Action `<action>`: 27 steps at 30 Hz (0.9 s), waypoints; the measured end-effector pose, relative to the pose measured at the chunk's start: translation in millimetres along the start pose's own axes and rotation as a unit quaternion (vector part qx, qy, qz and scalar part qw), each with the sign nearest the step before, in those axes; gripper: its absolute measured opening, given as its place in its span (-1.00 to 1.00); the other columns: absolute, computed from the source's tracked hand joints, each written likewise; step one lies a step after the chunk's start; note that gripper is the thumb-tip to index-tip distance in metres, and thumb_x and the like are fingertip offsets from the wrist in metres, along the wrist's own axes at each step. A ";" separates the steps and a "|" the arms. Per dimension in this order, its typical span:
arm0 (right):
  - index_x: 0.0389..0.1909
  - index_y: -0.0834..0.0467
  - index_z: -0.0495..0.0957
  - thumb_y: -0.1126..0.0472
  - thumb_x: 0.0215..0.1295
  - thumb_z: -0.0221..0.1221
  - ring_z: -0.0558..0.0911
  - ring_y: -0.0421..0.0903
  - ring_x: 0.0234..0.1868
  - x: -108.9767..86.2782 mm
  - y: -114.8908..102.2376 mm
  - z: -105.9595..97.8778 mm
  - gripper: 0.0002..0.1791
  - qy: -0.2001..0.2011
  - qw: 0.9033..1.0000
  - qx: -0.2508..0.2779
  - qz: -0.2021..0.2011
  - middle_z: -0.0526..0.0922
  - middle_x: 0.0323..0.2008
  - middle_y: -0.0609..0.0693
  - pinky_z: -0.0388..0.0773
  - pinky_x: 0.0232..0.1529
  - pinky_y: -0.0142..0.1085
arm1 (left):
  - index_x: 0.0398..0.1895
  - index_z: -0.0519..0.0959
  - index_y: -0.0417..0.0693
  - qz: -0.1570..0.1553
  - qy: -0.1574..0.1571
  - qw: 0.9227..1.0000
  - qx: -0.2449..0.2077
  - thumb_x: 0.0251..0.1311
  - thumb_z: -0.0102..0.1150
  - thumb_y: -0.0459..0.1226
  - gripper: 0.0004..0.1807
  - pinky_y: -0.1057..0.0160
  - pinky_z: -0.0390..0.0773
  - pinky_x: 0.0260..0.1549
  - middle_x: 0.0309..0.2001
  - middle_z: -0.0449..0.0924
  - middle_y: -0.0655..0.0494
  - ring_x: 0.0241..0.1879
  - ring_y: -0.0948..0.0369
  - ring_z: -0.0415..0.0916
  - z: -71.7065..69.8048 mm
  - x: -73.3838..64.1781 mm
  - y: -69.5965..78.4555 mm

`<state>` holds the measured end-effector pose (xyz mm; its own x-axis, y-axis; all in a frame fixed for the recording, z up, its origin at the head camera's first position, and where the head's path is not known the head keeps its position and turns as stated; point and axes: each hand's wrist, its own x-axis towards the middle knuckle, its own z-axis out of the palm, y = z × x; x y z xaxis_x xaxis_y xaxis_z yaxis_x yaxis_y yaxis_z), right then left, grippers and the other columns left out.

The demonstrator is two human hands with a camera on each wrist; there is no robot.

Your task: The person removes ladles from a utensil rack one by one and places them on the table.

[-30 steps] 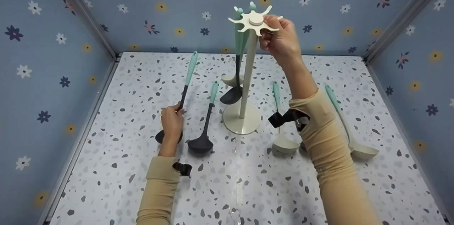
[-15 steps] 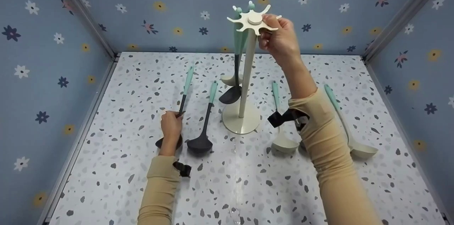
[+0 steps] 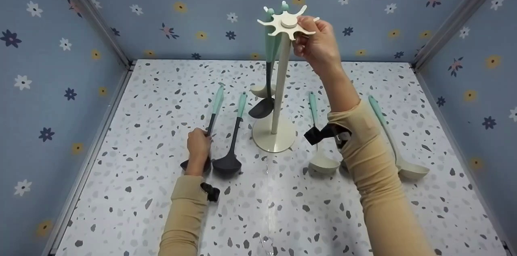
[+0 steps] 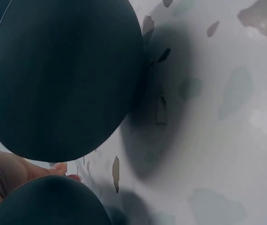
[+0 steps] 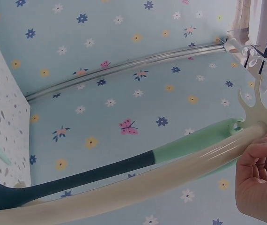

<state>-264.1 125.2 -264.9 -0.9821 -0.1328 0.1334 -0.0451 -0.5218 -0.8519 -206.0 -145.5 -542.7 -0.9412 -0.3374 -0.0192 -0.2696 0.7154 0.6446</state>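
My left hand holds a dark ladle with a mint handle by its dark shaft, low over the table's left side. Its bowl is partly hidden by the hand. Close to its right lies a second dark ladle. My right hand grips the hooked top of a cream utensil stand. From the stand's hooks hang a dark ladle and a pale utensil, mostly hidden. In the left wrist view, a dark bowl fills much of the picture.
To the right lie a pale ladle and another pale ladle, both mint-handled. A dark object beside the right sleeve is mostly covered. Flowered panels enclose the speckled table at the back and sides.
The handle end of the ladle in my left hand has come down and nearer. That hand has shifted slightly down and right. My right hand stays on the stand's top.
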 end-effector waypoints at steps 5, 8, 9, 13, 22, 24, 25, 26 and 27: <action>-0.54 0.36 0.40 0.40 0.31 -0.15 0.26 -0.16 -0.83 0.1 0.2 0.3 -0.74 0.000 1.000 -0.002 -0.001 0.30 -0.76 0.08 0.10 -0.82 -0.44 | -0.45 0.55 -0.42 0.004 -0.005 1.000 0.021 -0.04 0.13 -0.47 -0.90 -0.02 0.48 -0.41 -0.43 0.55 -0.28 -0.41 -0.14 0.51 2.5 0.1 1.1; -0.54 0.36 0.40 0.40 0.31 -0.14 0.26 -0.15 -0.83 0.0 0.2 0.4 -0.74 -0.001 1.000 -0.006 -0.001 0.31 -0.76 0.08 0.10 -0.82 -0.44 | -0.47 0.53 -0.41 0.002 -0.009 0.999 0.034 -0.03 0.10 -0.48 -0.92 -0.05 0.49 -0.43 -0.42 0.55 -0.29 -0.41 -0.15 0.51 3.6 0.1 2.7; -0.54 0.36 0.39 0.40 0.31 -0.15 0.26 -0.15 -0.83 0.0 0.1 0.4 -0.75 -0.001 1.000 -0.007 -0.002 0.31 -0.76 0.08 0.10 -0.82 -0.44 | -0.48 0.52 -0.40 0.002 -0.009 0.999 0.038 -0.03 0.09 -0.48 -0.92 -0.06 0.49 -0.43 -0.42 0.54 -0.29 -0.40 -0.15 0.51 3.9 0.3 3.4; -0.53 0.37 0.39 0.39 0.31 -0.15 0.27 -0.15 -0.83 0.0 -0.4 0.6 -0.75 -0.003 1.000 -0.010 -0.004 0.32 -0.76 0.08 0.10 -0.82 -0.44 | -0.49 0.51 -0.38 0.000 -0.009 0.999 0.050 -0.02 0.05 -0.48 -0.93 -0.08 0.49 -0.43 -0.42 0.54 -0.29 -0.39 -0.15 0.51 4.3 1.2 6.2; -0.53 0.36 0.39 0.40 0.31 -0.14 0.27 -0.15 -0.82 0.1 0.2 0.7 -0.75 0.000 1.000 -0.013 -0.001 0.31 -0.75 0.08 0.09 -0.81 -0.44 | -0.44 0.49 -0.38 -0.013 -0.018 0.998 0.062 0.03 -0.01 -0.49 -0.91 -0.12 0.49 -0.39 -0.38 0.53 -0.30 -0.34 -0.16 0.50 6.1 3.4 8.5; -0.53 0.36 0.40 0.39 0.31 -0.14 0.27 -0.15 -0.82 0.2 0.3 0.4 -0.75 0.001 1.000 -0.013 0.000 0.31 -0.75 0.08 0.10 -0.81 -0.44 | -0.44 0.49 -0.39 -0.010 -0.015 0.998 0.065 0.04 -0.03 -0.49 -0.91 -0.13 0.48 -0.38 -0.37 0.52 -0.32 -0.34 -0.17 0.50 6.9 3.9 8.1; -0.53 0.36 0.40 0.39 0.31 -0.14 0.27 -0.15 -0.82 0.2 0.4 0.3 -0.75 0.003 1.000 -0.013 0.000 0.32 -0.75 0.08 0.10 -0.82 -0.44 | -0.43 0.49 -0.40 -0.010 -0.014 0.998 0.064 0.05 -0.05 -0.50 -0.89 -0.13 0.49 -0.39 -0.37 0.52 -0.33 -0.34 -0.18 0.50 7.3 4.1 8.0; -0.53 0.36 0.41 0.39 0.31 -0.14 0.27 -0.15 -0.83 0.2 0.5 0.1 -0.75 0.004 1.000 -0.013 0.001 0.32 -0.76 0.08 0.10 -0.82 -0.44 | -0.43 0.49 -0.40 -0.010 -0.013 0.998 0.065 0.05 -0.06 -0.50 -0.88 -0.12 0.49 -0.39 -0.37 0.52 -0.33 -0.34 -0.18 0.50 7.7 4.2 8.0; -0.52 0.36 0.41 0.39 0.31 -0.14 0.27 -0.15 -0.83 0.1 0.6 -0.1 -0.75 0.005 1.000 -0.013 0.001 0.32 -0.76 0.08 0.11 -0.82 -0.44 | -0.42 0.49 -0.41 -0.010 -0.013 0.998 0.065 0.06 -0.07 -0.50 -0.88 -0.12 0.49 -0.40 -0.37 0.52 -0.33 -0.34 -0.18 0.50 8.1 4.3 8.0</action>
<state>-264.3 125.0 -265.4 -0.9839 -0.1261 0.1267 -0.0474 -0.4994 -0.8651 -213.9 -136.3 -543.7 -0.9399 -0.3375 -0.0515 -0.3107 0.7830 0.5389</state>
